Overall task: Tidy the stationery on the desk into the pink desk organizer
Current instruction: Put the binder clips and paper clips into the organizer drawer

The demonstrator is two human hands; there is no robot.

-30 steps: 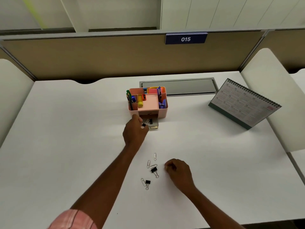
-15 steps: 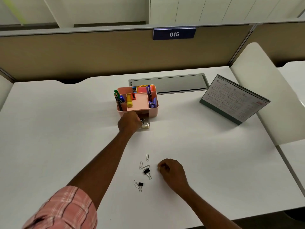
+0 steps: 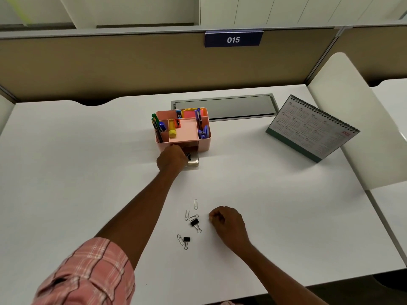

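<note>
While the left hand (image 3: 171,158) (grip unclear) is at the drawer (image 3: 194,161), clips (image 3: 194,222) lie beside the curled right hand (image 3: 228,221).

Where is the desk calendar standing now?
In the head view the desk calendar stands on the desk, far right, beside the grey cable flap and right of the pink organizer.

We are tidying clips at the pink desk organizer (image 3: 203,144).
Our left hand (image 3: 171,159) is covering its pulled-out clear drawer (image 3: 194,161); our right hand (image 3: 229,223) is resting curled on the desk (image 3: 286,205) beside paper clips (image 3: 195,204) and binder clips (image 3: 194,222).
</note>
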